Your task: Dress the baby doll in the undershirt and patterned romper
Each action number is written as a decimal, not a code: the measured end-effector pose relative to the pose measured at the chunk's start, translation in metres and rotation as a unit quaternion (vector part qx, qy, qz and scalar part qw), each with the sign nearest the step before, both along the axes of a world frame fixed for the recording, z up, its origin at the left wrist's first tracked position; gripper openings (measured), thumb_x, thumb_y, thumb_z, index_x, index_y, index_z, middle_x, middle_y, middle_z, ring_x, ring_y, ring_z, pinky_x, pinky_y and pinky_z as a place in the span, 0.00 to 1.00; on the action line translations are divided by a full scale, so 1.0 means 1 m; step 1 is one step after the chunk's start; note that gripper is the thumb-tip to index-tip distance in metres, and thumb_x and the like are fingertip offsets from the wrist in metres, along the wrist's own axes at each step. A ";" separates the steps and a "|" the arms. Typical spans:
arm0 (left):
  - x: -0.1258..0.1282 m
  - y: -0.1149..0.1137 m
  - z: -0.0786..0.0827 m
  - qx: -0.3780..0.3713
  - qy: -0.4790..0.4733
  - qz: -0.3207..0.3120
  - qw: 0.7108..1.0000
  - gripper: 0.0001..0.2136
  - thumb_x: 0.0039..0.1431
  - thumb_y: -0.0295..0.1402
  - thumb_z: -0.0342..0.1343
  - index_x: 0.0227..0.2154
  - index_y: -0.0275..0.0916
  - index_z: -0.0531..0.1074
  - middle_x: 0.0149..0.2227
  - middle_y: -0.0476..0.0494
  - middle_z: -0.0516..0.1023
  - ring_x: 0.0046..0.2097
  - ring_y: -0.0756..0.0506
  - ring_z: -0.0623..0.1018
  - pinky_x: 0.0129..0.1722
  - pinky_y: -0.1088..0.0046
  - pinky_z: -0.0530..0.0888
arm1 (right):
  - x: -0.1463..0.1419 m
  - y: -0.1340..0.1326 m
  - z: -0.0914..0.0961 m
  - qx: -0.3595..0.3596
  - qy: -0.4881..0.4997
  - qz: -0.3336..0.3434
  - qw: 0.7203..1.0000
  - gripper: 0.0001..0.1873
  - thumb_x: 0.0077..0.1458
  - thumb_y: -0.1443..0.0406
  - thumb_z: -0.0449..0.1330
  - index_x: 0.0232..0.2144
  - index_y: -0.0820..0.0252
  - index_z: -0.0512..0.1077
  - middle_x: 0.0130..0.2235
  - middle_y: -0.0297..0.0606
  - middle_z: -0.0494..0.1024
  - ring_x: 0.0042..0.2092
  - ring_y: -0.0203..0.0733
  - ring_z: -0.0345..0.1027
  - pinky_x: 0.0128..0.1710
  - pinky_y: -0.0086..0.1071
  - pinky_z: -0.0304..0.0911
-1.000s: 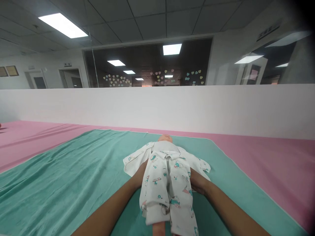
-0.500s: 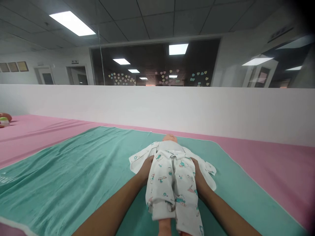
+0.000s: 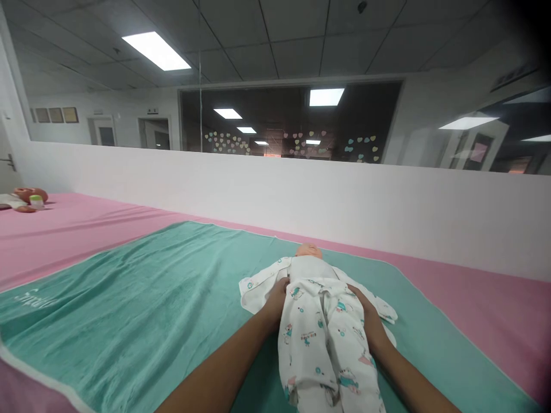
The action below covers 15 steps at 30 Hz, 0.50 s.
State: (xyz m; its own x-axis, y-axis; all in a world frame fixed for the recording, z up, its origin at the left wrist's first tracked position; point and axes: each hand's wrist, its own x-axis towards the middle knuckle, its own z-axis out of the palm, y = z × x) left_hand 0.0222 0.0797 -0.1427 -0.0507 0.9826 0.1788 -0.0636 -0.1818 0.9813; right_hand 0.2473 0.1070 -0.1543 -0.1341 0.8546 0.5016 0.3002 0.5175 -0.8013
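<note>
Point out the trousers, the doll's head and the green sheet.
Trousers (image 3: 307, 344): head view, printed leg at picture left.
Doll's head (image 3: 309, 251): head view, visible middle.
Green sheet (image 3: 163, 298): head view, bare left part.

Pants (image 3: 322, 338) cut off by the bottom edge
Low in the frame, the pants hide most fingers of the left hand (image 3: 276, 299) and right hand (image 3: 365, 307); a doll (image 3: 34, 194) is cut by the left edge; lettering (image 3: 37, 297) on the towel (image 3: 142, 298), lower left, is too blurred to read.
</note>
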 end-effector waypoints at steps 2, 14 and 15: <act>-0.001 -0.001 0.002 -0.008 -0.012 0.007 1.000 0.10 0.43 0.28 0.57 0.33 0.38 0.71 0.35 0.45 0.76 0.39 0.43 0.72 0.41 0.67 0.67 | 0.000 0.008 -0.005 -0.056 0.052 0.018 0.997 0.26 0.42 0.62 0.59 0.48 0.56 0.68 0.50 0.43 0.72 0.50 0.52 0.65 0.49 0.40 0.60; -0.001 0.027 -0.023 -0.022 -0.026 0.027 0.999 0.07 0.36 0.22 0.47 0.21 0.36 0.67 0.20 0.52 0.68 0.24 0.51 0.66 0.25 0.76 0.60 | 0.015 0.056 -0.023 -0.219 0.092 0.116 0.964 0.04 0.39 0.65 0.56 0.20 0.60 0.63 0.21 0.30 0.67 0.22 0.34 0.58 0.24 0.28 0.55; -0.001 0.027 -0.023 -0.026 -0.028 0.024 0.999 0.07 0.36 0.22 0.47 0.21 0.36 0.67 0.20 0.51 0.68 0.24 0.51 0.66 0.25 0.76 0.60 | 0.015 0.056 -0.024 -0.214 0.095 0.122 0.965 0.04 0.40 0.66 0.56 0.20 0.59 0.62 0.20 0.29 0.65 0.22 0.33 0.57 0.23 0.27 0.54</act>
